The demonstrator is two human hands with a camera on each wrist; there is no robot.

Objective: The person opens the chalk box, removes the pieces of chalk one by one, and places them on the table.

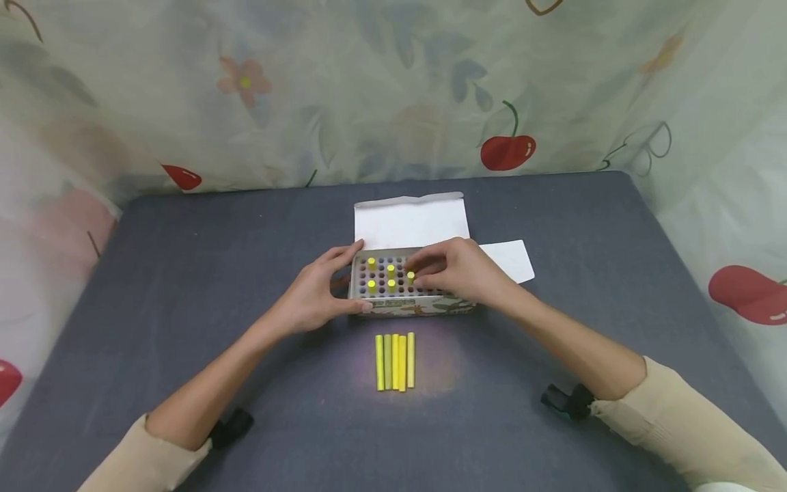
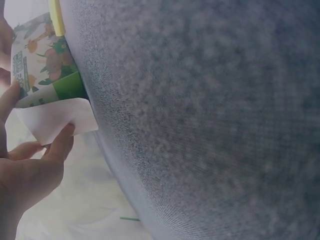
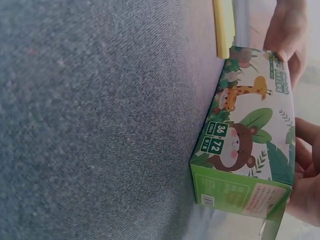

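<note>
Your left hand grips the left end of the open chalk box, thumb on the near printed wall and fingers curled around the far corner; in the left wrist view, its fingertips also press a white side flap. Your right hand lies over the right half of the box with its fingers curled down into the grid of holes, pinching the top of one yellow chalk stick that stands upright in its hole. The grip itself is partly hidden by the knuckles, so you cannot tell how deep the stick sits.

Four more yellow sticks stand in the left part of the grid, between your two hands. Their long axes point straight up out of the box. The right hand is the nearer one to the pinched stick; the left hand is just beside the standing group but touches only the cardboard.

Five loose chalk sticks lie side by side on the grey tablecloth, near the box on your side of it, long axes running toward and away from you. They lie apart from both hands.

The box lid stands folded open at the far side, and a second white flap lies flat to the right.
</note>
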